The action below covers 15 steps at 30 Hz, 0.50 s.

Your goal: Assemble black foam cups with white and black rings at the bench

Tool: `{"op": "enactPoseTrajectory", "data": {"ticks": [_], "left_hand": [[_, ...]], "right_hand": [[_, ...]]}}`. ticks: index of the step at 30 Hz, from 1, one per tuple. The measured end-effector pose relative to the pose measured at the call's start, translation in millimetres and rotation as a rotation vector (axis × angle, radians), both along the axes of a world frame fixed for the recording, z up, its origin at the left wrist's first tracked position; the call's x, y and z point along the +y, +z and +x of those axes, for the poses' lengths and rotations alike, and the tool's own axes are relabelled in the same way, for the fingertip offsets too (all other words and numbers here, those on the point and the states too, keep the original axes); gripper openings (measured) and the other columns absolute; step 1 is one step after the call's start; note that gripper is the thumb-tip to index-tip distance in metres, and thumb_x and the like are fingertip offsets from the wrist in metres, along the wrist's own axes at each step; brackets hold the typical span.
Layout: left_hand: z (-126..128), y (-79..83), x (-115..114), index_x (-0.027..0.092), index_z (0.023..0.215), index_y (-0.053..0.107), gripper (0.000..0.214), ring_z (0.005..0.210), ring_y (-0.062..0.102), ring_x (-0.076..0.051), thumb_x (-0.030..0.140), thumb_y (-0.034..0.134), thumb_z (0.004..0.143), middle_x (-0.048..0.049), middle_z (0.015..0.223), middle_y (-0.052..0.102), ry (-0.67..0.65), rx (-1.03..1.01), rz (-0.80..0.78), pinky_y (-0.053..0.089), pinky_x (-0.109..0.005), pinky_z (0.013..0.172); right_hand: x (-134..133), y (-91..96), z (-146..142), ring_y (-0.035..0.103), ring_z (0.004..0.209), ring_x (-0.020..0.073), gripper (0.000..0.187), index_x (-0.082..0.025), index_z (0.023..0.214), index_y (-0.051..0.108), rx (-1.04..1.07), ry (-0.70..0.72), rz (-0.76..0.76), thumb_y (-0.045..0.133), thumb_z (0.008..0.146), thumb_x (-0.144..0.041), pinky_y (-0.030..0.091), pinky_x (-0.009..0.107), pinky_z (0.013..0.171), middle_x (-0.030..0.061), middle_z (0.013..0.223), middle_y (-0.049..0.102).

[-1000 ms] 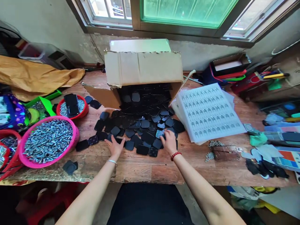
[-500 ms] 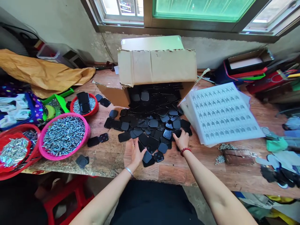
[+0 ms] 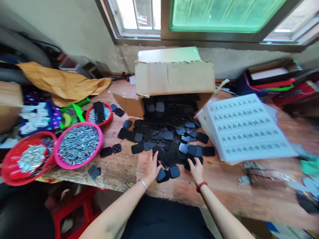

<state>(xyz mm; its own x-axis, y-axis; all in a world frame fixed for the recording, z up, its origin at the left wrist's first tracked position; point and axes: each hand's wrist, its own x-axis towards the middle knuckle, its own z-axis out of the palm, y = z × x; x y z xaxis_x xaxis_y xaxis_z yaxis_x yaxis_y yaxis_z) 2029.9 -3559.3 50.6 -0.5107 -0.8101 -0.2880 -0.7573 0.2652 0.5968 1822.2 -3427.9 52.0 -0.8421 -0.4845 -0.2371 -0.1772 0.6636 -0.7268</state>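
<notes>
A heap of small black square pads spills out of a tipped cardboard box onto the wooden table. My left hand lies flat with fingers stretched out at the near left edge of the heap, touching the pads. My right hand rests with fingers curled down on pads at the near right edge. Two loose pads lie between my hands.
A pink bowl of small metal parts, a red bowl with black pads and red trays stand at the left. White sheets of small pieces lie at the right. A stray pad sits near the table's front edge.
Both hands have drawn toward me and closer together, dragging pads to the near edge of the heap. The view has swung left and is now blurred.
</notes>
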Motion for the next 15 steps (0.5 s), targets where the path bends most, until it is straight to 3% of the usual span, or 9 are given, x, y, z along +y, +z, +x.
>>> {"op": "enactPoseTrajectory", "data": {"ticks": [4,9,12,15], "left_hand": [[13,4.6,-23,0.02,0.141,0.043,0.062,0.148,0.02,-0.027,0.024,0.064,0.083,-0.0139,0.159,0.025,0.156,-0.052,-0.071,0.026,-0.045,0.12],[46,13.8,-112,0.008,0.143,0.04,0.056,0.149,0.009,-0.035,0.033,0.048,0.093,-0.0251,0.157,0.019,0.586,-0.198,-0.128,0.018,-0.056,0.119],[60,19.2,-160,0.015,0.147,0.036,0.057,0.147,0.005,-0.043,0.041,0.039,0.096,-0.0224,0.16,0.014,0.802,-0.249,-0.082,0.016,-0.072,0.111],[52,19.7,-179,0.019,0.147,0.036,0.058,0.146,0.009,-0.047,0.047,0.036,0.097,-0.0216,0.158,0.02,0.89,-0.244,-0.005,0.017,-0.078,0.105]], "right_hand": [[-14,4.8,22,0.063,0.067,0.0223,0.053,-0.017,0.084,0.062,-0.105,0.144,-0.102,0.05,0.074,-0.068,0.052,0.034,0.064,0.0081,0.076,0.07],[-47,-4.4,28,0.064,0.07,0.0287,0.065,-0.013,0.089,0.064,-0.062,0.243,-0.105,0.048,0.071,-0.074,0.053,0.043,0.067,0.0148,0.079,0.069],[-54,-9.6,21,0.061,0.094,0.0378,0.081,-0.007,0.1,0.064,0.137,0.297,-0.098,0.04,0.073,-0.08,0.048,0.055,0.086,0.0249,0.098,0.066],[-42,-23.7,10,0.058,0.102,0.0396,0.08,-0.006,0.108,0.063,0.428,0.417,-0.082,0.031,0.083,-0.075,0.046,0.056,0.089,0.0265,0.106,0.064]]}}
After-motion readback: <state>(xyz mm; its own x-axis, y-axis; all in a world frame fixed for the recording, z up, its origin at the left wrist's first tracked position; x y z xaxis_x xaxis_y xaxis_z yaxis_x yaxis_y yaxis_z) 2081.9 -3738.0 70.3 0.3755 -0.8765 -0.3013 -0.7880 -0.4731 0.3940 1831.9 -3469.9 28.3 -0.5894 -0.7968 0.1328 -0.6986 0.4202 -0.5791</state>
